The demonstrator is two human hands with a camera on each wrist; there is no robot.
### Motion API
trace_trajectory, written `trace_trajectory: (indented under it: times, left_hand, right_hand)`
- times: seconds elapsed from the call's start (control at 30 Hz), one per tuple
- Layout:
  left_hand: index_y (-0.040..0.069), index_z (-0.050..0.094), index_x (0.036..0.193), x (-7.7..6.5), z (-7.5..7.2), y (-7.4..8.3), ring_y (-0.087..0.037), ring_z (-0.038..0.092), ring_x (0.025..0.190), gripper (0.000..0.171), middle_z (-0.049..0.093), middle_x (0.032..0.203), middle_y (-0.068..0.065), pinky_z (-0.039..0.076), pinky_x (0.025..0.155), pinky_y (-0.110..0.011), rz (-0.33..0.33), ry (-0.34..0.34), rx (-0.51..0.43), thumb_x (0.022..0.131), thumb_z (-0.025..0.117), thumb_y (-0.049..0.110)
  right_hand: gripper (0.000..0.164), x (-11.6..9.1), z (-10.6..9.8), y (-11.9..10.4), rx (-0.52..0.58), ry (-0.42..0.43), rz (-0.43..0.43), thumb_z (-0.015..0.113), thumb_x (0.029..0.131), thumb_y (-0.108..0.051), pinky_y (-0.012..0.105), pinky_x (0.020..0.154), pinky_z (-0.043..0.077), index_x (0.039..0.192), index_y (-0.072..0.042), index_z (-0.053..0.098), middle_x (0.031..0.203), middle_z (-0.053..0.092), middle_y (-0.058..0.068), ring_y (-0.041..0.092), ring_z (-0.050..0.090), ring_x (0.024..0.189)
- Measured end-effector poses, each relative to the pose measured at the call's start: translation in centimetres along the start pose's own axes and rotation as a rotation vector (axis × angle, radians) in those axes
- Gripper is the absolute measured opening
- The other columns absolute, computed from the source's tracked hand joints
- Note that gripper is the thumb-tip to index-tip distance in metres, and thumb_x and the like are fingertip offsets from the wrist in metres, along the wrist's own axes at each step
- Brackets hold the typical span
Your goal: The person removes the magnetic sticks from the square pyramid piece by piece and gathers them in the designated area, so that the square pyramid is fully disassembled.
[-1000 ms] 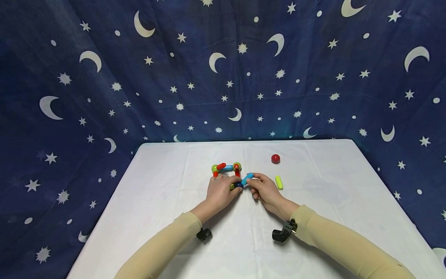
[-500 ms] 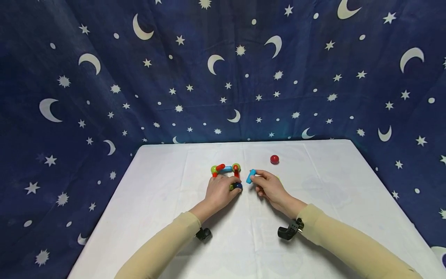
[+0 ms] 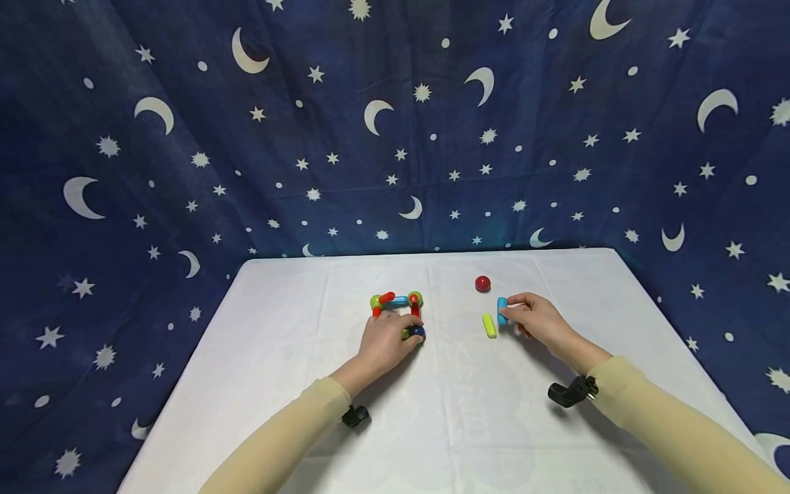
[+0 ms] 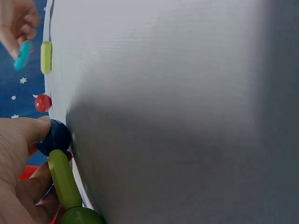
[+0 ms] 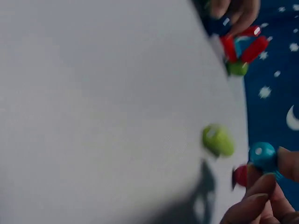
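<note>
My left hand point(image 3: 384, 341) grips the dark blue ball point(image 4: 58, 138) at the near right corner of a frame of magnetic rods and balls. From that ball a yellow-green rod point(image 4: 65, 181) runs to a green ball point(image 4: 84, 216). At the back, two green balls are joined by a blue rod point(image 3: 400, 300), with red rods point(image 3: 415, 310) attached; the hand hides part of the frame. Off to the right, my right hand point(image 3: 543, 324) pinches a separate light blue rod point(image 3: 502, 311) between thumb and fingers, apart from the frame.
A loose yellow-green rod point(image 3: 489, 325) lies just left of my right hand. Behind it sits a red ball point(image 3: 483, 283). Everything is on a white-covered table point(image 3: 469, 412), with a dark blue star-and-moon cloth point(image 3: 345, 123) behind.
The right hand has carried the light blue rod away from the dark blue ball, rightward past the loose yellow-green rod. My left hand keeps its grip on the frame.
</note>
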State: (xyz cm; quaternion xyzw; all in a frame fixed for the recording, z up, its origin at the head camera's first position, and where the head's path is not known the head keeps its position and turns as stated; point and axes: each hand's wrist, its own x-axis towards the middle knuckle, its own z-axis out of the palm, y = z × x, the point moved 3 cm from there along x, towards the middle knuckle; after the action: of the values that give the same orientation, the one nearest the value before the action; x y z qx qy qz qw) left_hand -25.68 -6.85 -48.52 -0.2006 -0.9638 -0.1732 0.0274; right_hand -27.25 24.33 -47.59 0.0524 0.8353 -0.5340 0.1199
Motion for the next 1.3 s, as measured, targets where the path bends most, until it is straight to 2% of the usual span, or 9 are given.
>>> trace_trajectory:
  times: [0.13,0.47,0.77,0.93,1.03,1.13,1.2,1.3]
  left_hand:
    - [0.028,0.073,0.122,-0.1,0.0,0.0,-0.026,0.060,0.111,0.028,0.073,0.110,0.009,0.042,0.092,-0.048,-0.003,-0.003,-0.009,0.095,0.074,0.038]
    - [0.029,0.073,0.123,-0.1,0.0,0.0,-0.025,0.060,0.111,0.029,0.073,0.111,0.008,0.043,0.092,-0.048,-0.002,0.003,-0.004,0.095,0.074,0.038]
    - [0.030,0.072,0.123,0.0,0.0,-0.2,-0.023,0.059,0.112,0.030,0.072,0.114,0.010,0.042,0.093,-0.047,-0.008,0.001,-0.013,0.095,0.074,0.038]
    - [0.029,0.072,0.123,-0.1,-0.1,-0.2,-0.024,0.060,0.111,0.029,0.072,0.115,0.010,0.042,0.093,-0.047,0.000,-0.003,-0.010,0.095,0.074,0.038]
    - [0.028,0.072,0.123,-0.3,-0.2,-0.3,-0.025,0.060,0.110,0.029,0.073,0.116,0.009,0.042,0.092,-0.047,0.013,-0.011,-0.009,0.096,0.073,0.037]
    - [0.026,0.071,0.122,-0.6,-0.4,-0.6,-0.025,0.059,0.110,0.028,0.072,0.116,0.008,0.041,0.093,-0.045,0.029,-0.024,-0.015,0.095,0.072,0.034]
    - [0.025,0.071,0.121,-0.9,-0.4,-0.8,-0.023,0.058,0.110,0.027,0.072,0.114,0.008,0.041,0.093,-0.043,0.041,-0.036,-0.023,0.094,0.072,0.030]
    - [0.025,0.071,0.119,-1.3,-0.6,-1.2,-0.022,0.056,0.112,0.027,0.071,0.112,0.010,0.039,0.094,-0.041,0.068,-0.059,-0.028,0.092,0.071,0.027]
  right_hand:
    - [0.047,0.2,-0.2,1.3,-0.106,-0.007,0.044,0.068,0.099,-0.030,0.032,0.059,0.044,0.131,0.002,0.054,0.089,0.058,0.009,0.019,0.053,0.071]
    - [0.041,0.7,0.3,2.0,-0.181,0.004,0.039,0.072,0.095,-0.027,0.032,0.061,0.046,0.120,0.003,0.057,0.089,0.058,0.008,0.019,0.052,0.072]
    - [0.041,1.0,0.6,1.9,-0.242,0.022,0.020,0.072,0.095,-0.027,0.031,0.059,0.047,0.119,0.003,0.059,0.089,0.058,0.008,0.019,0.053,0.070]
    - [0.043,1.0,0.3,1.9,-0.237,0.061,-0.006,0.066,0.099,-0.034,0.031,0.059,0.046,0.122,0.002,0.058,0.092,0.056,0.009,0.019,0.053,0.073]
    - [0.043,0.8,-0.1,1.3,-0.198,0.129,-0.044,0.061,0.103,-0.036,0.030,0.060,0.047,0.126,0.001,0.058,0.100,0.055,0.011,0.021,0.053,0.077]
    - [0.040,0.7,0.1,0.0,-0.162,0.166,-0.125,0.059,0.104,-0.032,0.030,0.065,0.049,0.129,-0.001,0.058,0.109,0.057,0.014,0.024,0.054,0.084]
    - [0.036,0.6,0.7,-1.1,-0.158,0.157,-0.199,0.060,0.104,-0.028,0.032,0.070,0.049,0.129,-0.002,0.060,0.112,0.059,0.014,0.025,0.054,0.088]
    - [0.033,0.3,2.4,-2.7,-0.172,0.098,-0.307,0.064,0.102,-0.022,0.035,0.075,0.047,0.129,-0.003,0.063,0.112,0.062,0.013,0.024,0.055,0.089]
